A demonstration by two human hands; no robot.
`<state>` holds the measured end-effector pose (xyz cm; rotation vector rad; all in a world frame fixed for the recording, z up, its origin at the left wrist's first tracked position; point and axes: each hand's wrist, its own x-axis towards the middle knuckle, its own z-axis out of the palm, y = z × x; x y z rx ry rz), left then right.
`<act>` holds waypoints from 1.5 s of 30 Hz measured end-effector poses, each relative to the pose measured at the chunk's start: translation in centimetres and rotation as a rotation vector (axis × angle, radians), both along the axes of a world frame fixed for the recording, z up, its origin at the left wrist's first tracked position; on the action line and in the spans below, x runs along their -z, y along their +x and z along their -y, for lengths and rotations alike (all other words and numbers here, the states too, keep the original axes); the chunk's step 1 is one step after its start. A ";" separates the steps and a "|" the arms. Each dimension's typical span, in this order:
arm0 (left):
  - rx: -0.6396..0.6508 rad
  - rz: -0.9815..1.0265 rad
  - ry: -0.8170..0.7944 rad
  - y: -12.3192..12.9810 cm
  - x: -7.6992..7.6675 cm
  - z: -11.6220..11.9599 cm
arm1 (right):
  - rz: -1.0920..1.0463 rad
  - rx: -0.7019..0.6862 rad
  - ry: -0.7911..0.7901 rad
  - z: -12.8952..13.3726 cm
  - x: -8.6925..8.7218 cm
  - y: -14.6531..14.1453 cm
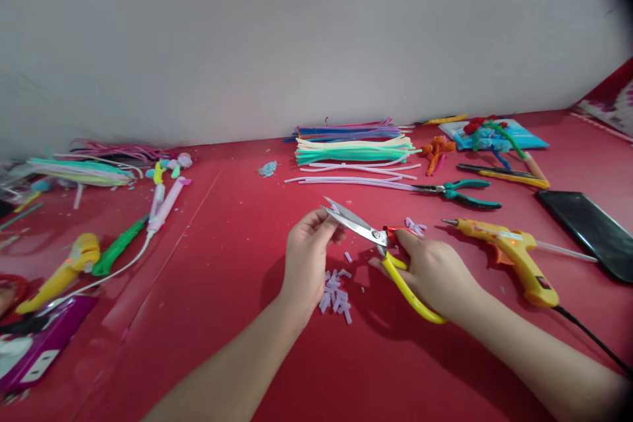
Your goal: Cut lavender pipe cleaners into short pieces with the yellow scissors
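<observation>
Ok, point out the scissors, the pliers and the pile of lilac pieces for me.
Scissors (378, 235): head view, on the pivot screw.
Pliers (451, 194): head view, on the teal grip just behind the joint.
Pile of lilac pieces (337, 300): head view, around its middle.

Bare hands and bare forearms above the near part of the red table (208, 330).
The left hand (307, 250) and right hand (438, 270) have slim fingers and rounded knuckles, with skin uncovered at both wrists. The left forearm (232, 362) and right forearm (534, 343) are smooth, narrow at the wrist and fuller further up; the fingernails are too small to make out.
</observation>
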<state>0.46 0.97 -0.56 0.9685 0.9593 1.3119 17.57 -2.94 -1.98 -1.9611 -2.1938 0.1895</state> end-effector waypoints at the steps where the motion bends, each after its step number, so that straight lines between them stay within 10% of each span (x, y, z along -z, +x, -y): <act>1: 0.002 -0.004 0.006 0.0 0.0 0.0 | -0.001 -0.003 -0.001 0.0 0.0 0.0; 45: 0.163 0.150 -0.122 0.5 -0.4 0.4 | -0.096 0.091 -0.058 -0.5 -1.0 0.4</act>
